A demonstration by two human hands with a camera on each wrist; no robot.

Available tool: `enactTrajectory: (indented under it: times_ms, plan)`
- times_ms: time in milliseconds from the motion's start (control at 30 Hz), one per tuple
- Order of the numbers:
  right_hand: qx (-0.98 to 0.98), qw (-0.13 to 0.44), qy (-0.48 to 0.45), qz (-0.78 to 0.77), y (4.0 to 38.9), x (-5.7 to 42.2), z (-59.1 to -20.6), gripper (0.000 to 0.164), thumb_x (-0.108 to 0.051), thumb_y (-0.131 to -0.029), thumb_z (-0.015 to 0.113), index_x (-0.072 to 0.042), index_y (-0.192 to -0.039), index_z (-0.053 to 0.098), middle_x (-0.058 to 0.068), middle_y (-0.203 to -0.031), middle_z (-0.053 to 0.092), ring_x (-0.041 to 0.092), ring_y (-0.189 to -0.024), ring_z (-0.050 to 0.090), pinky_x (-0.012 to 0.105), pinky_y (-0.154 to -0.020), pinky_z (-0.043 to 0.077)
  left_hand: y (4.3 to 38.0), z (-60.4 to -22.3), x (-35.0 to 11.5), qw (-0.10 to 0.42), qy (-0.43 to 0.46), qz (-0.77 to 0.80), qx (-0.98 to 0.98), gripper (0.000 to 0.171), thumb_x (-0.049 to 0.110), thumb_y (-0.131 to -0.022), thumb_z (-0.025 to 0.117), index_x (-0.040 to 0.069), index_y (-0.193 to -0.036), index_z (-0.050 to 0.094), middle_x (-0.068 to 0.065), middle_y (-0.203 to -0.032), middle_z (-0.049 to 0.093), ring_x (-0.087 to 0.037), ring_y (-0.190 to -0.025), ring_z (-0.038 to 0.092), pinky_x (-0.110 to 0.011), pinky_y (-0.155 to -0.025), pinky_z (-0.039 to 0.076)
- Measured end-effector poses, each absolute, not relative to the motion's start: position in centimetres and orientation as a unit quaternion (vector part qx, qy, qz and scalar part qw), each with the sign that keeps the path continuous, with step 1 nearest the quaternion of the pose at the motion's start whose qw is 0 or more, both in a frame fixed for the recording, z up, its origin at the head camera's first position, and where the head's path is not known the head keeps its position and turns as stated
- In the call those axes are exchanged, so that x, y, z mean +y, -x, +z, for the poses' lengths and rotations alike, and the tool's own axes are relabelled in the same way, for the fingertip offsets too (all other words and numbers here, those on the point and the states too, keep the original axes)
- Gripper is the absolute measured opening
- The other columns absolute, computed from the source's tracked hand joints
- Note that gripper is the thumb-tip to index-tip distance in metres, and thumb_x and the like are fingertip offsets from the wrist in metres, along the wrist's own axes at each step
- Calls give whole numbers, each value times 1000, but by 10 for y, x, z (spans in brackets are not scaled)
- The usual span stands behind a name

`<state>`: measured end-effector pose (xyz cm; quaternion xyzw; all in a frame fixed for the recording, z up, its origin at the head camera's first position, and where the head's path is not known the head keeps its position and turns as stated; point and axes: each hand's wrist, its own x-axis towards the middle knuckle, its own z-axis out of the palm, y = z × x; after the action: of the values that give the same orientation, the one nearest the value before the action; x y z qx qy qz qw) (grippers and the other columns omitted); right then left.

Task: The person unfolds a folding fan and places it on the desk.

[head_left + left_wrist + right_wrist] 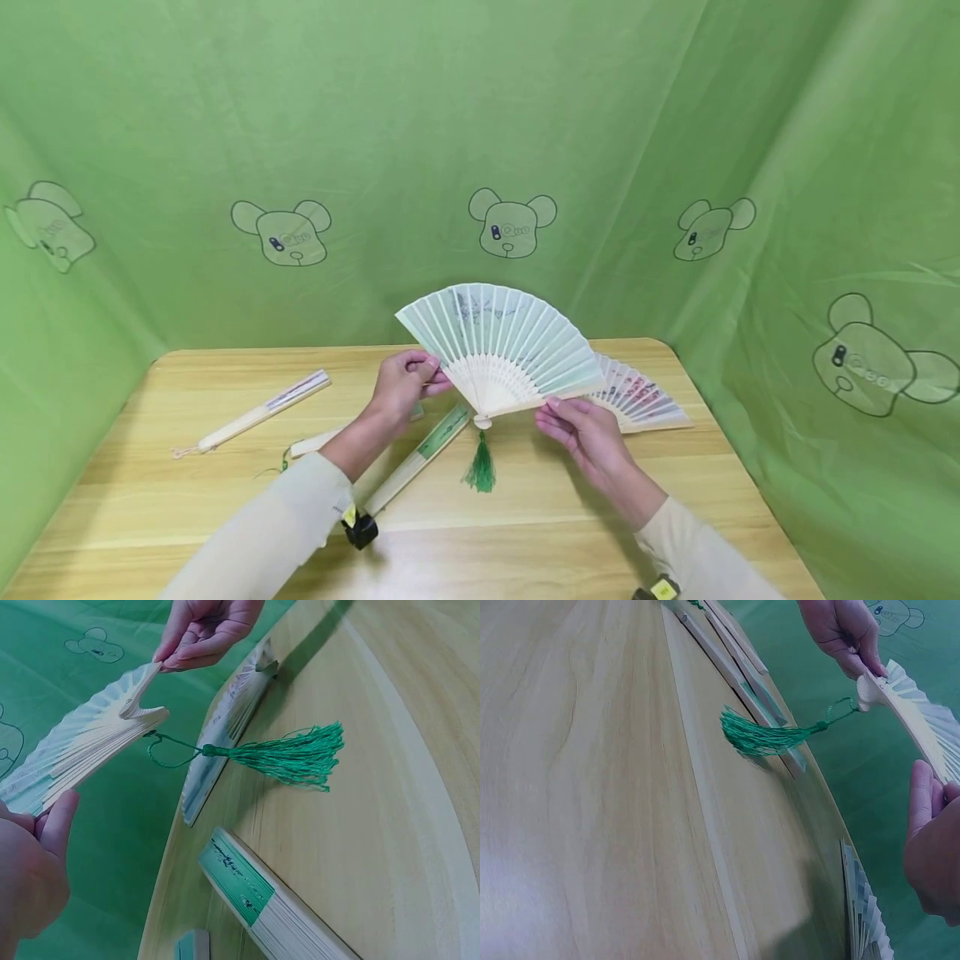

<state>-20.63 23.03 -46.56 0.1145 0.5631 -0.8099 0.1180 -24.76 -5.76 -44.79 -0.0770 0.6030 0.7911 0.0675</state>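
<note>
Spread wide above the table, a pale green folding fan point(502, 329) with light ribs hangs between both hands. Its green tassel point(482, 465) dangles from the pivot. My left hand point(401, 385) pinches the fan's left edge between thumb and fingers. On the opposite side, my right hand point(588, 437) pinches the lower right guard stick. Behind the right hand, a second open fan point(637, 396) with red and dark printing lies on the table, partly covered. Below the left hand lies a folded fan with a green end point(435, 442).
On the wooden table point(540, 533), another folded fan point(262, 412) lies at the left. One more folded fan point(311, 443) is partly hidden behind the left forearm. Green cloth point(420, 125) with bear-head drawings surrounds the table's back and sides.
</note>
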Motion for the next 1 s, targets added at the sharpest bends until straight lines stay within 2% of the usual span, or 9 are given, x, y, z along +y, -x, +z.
enactTrajectory:
  times_ms: [133, 433, 733, 1000]
  plan:
    - [555, 119, -116, -815, 206, 228, -466, 18, -7, -103, 62, 4, -117, 59, 11, -104, 76, 21, -101, 77, 32, -102, 63, 248, -447, -61, 61, 84, 800, 591, 21, 2, -105, 56, -10, -122, 58, -8, -89, 70, -14, -78, 75, -27, -84, 69]
    - [533, 111, -114, -831, 206, 221, -465, 13, -4, -106, 55, 1, -114, 64, 10, -101, 77, 20, -99, 77, 32, -102, 63, 249, -446, -65, 40, 98, 827, 552, 14, 0, -106, 52, -9, -116, 56, -7, -89, 66, -14, -80, 74, -27, -88, 68]
    - [502, 91, -120, -852, 204, 217, -464, 12, -5, -105, 56, -3, -105, 69, 12, -102, 77, 21, -98, 77, 31, -102, 63, 248, -444, -64, 15, 100, 842, 530, 10, 0, -106, 51, -8, -110, 56, -10, -92, 67, -15, -84, 74, -28, -92, 67]
    - [494, 79, -116, -858, 203, 214, -463, 14, -5, -106, 55, -4, -102, 68, 10, -99, 77, 19, -96, 77, 31, -102, 63, 247, -443, -60, -4, 115, 854, 507, 12, 0, -107, 49, -9, -113, 55, -12, -95, 64, -16, -87, 72, -29, -95, 66]
